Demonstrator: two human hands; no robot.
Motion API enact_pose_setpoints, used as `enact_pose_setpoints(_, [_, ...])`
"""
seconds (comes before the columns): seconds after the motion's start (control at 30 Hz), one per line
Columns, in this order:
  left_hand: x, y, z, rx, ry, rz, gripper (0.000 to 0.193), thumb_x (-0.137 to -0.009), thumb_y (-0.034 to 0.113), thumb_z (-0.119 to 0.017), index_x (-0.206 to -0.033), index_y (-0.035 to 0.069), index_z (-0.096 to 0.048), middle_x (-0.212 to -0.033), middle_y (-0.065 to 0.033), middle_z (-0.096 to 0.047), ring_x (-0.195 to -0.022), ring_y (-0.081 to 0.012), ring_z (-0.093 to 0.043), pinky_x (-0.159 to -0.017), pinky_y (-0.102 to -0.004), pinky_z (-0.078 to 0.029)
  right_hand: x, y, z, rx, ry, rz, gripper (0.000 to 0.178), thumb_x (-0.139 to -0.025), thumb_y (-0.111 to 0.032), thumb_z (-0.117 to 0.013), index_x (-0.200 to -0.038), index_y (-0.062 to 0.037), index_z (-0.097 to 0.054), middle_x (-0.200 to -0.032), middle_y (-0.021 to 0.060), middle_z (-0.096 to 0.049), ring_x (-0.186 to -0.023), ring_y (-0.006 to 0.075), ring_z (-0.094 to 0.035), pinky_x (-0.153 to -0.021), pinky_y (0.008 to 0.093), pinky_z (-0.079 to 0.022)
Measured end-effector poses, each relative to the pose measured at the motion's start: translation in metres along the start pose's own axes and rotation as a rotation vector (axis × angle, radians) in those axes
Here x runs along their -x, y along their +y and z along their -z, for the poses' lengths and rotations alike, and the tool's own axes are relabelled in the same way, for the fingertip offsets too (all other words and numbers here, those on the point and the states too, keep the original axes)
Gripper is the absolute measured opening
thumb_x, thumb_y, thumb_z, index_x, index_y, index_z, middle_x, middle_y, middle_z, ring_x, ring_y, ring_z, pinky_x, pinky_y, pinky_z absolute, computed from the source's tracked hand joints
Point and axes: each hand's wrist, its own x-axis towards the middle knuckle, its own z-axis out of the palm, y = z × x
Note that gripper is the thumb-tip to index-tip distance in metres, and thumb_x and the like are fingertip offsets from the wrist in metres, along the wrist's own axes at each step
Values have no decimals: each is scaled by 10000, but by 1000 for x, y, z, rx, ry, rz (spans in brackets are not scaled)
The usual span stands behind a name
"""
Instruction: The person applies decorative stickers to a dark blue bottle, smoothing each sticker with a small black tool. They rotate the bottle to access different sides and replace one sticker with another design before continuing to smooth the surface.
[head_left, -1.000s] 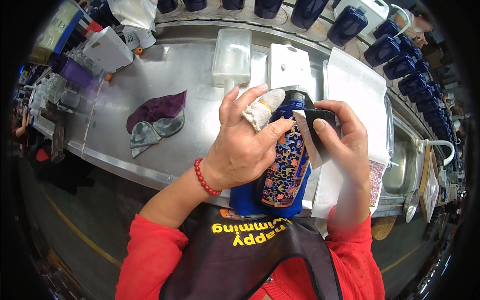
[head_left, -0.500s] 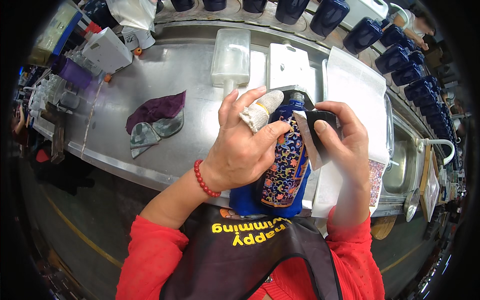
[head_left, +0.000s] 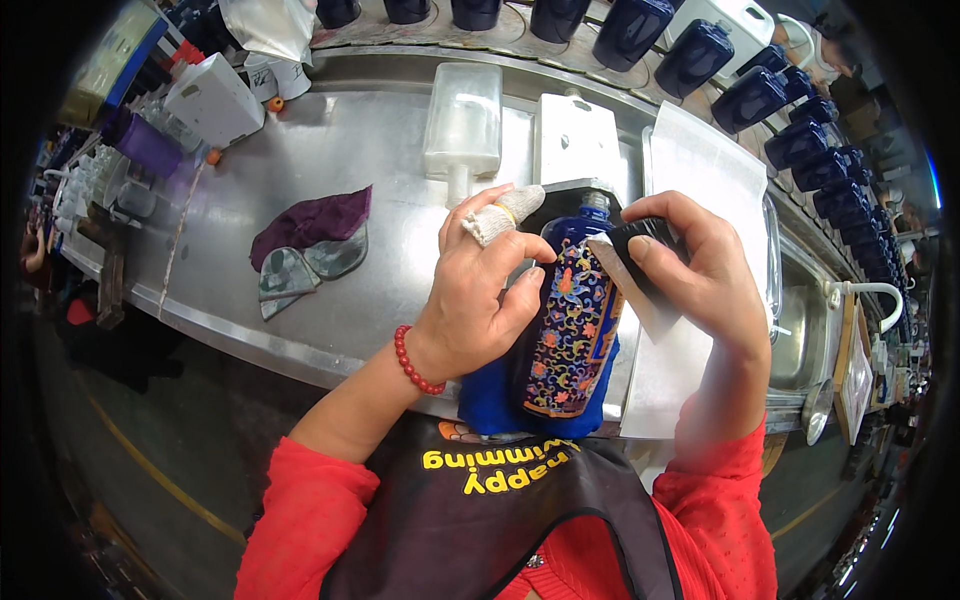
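A dark blue glass bottle with a colourful floral decal lies in front of me, its neck pointing away, on a blue cloth. My right hand grips a scraper with a black grip and a pale flat blade, its edge by the bottle's right shoulder. At the bottle's upper left side is my left hand, thumb and index tips drawn together in a pinch; what lies between them is too small to make out. One of its fingers wears a knitted finger cover.
Beyond the bottle lie a clear glass bottle and a white block. Left on the metal table rests a purple and grey cloth. White sheets lie right, beside a sink. Blue bottles line the back.
My left hand's index finger has drawn back from the bottle's face to its left edge, near the thumb. The right hand with the scraper has shifted slightly right. Blue bottles at the back have moved.
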Motion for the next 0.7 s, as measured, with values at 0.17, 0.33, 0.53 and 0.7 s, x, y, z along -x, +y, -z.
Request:
enact_pose_setpoints(0.17, [5,-4,-3,78,7,84,218,-837,94,-639,-1050,71,-673,-1209,-216,-636,-1336,-440,-454,-1129,-505,-313,-7,-1,-4,-56,-29,-14,262,-896,-137,-647,-1108,14,-671,-840,21,-648,-750,71,-572,-668,230,-475])
enact_pose_setpoints(0.33, [5,3,-5,-11,91,25,275,-868,166,-678,-1134,98,-692,-1291,-207,-623,-1334,-437,-445,-1135,-517,-301,-7,2,-5,-94,-2,-10,243,-917,-136,-651,-1112,8,-672,-900,23,-656,-805,67,-578,-726,216,-474])
enact_pose_setpoints(0.53, [7,21,-12,-282,-101,-28,606,-970,542,-563,-1398,118,-624,-1392,-171,-594,-1409,-388,-320,-1170,-591,-109,9,11,-9,-311,179,-71,233,-935,-116,-660,-1126,17,-668,-918,20,-672,-830,66,-598,-741,231,-499])
enact_pose_setpoints(0.7, [9,10,-15,-212,-52,53,660,-1029,567,-471,-1429,55,-585,-1345,-203,-624,-1427,-390,-310,-1183,-555,-113,29,26,-18,-460,268,-88,253,-952,-99,-654,-1173,23,-641,-1012,45,-680,-899,83,-616,-804,229,-503])
